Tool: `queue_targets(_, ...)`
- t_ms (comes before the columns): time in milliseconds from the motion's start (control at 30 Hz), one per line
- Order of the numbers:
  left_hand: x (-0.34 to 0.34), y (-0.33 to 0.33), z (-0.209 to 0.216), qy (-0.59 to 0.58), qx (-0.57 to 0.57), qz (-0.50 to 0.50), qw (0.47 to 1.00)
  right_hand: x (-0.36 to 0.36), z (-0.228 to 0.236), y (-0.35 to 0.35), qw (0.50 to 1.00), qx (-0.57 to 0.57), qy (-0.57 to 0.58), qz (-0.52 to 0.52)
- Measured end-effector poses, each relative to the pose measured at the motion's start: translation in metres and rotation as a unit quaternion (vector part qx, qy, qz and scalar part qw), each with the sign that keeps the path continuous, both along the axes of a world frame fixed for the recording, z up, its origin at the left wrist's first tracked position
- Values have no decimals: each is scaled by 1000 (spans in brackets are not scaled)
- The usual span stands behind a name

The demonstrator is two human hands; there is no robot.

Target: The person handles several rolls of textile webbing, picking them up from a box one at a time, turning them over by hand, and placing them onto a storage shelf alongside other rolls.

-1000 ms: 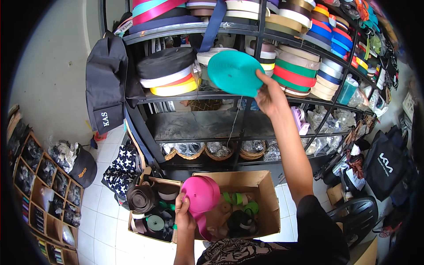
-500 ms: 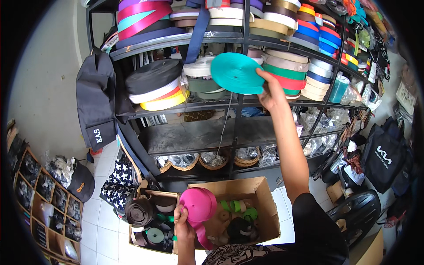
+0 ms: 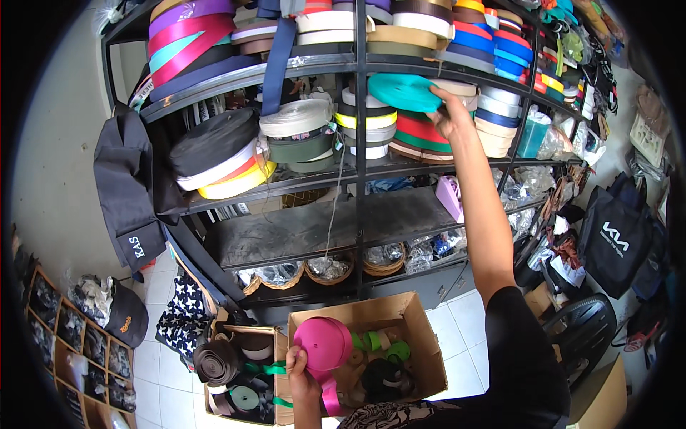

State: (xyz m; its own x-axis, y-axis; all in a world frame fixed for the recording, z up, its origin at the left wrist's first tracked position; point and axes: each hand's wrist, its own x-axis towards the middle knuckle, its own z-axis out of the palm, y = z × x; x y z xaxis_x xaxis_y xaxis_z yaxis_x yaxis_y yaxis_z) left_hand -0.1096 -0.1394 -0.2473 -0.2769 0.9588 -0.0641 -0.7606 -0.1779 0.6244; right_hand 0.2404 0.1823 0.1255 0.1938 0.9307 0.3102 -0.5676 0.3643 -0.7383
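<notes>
My right hand [image 3: 451,114] reaches out to the shelf and grips the right edge of a flat teal webbing roll [image 3: 401,91]. The roll is tilted nearly level, at the top of a stack of red and green rolls [image 3: 421,134]; I cannot tell whether it rests on them. Low in front of me, my left hand [image 3: 303,375] is closed on a pink webbing roll [image 3: 323,343], with a loose pink tail hanging down. That roll is held over a cardboard box [image 3: 429,336] containing green, tan and black rolls.
Black metal shelving [image 3: 300,71] spans the view, stacked with coloured webbing rolls. A smaller box [image 3: 271,332] with brown rolls stands left of the larger one. Wicker baskets [image 3: 330,275] line the lower shelf. A black chair [image 3: 589,336] is at the right, a black bag [image 3: 136,189] at the left.
My right hand has carried the teal roll to the stack of red and green rolls and tipped it flatter. The view has shifted; my left hand still holds the pink roll.
</notes>
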Motion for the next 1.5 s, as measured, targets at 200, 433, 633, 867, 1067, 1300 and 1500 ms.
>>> queue_targets(200,6,0,-2,7,-13,9,1000,4,14,26,1000,-16,3,7)
queue_targets(433,3,2,-17,-14,-2,-1,1000,-29,14,57,994,17,107,33)
queue_targets(633,6,7,-13,-7,-6,-26,1000,-47,13,88,970,75,223,54)
queue_targets(867,2,8,-20,-7,-4,-31,999,-71,12,98,948,129,293,-3)
queue_targets(1067,0,10,-28,30,-15,-28,999,-70,10,88,935,139,325,-27)
queue_targets(1300,-9,4,-40,35,-18,-34,999,-76,15,83,928,153,338,-24)
queue_targets(1500,-1,1,-24,44,-29,-32,998,-82,17,84,931,128,313,-138)
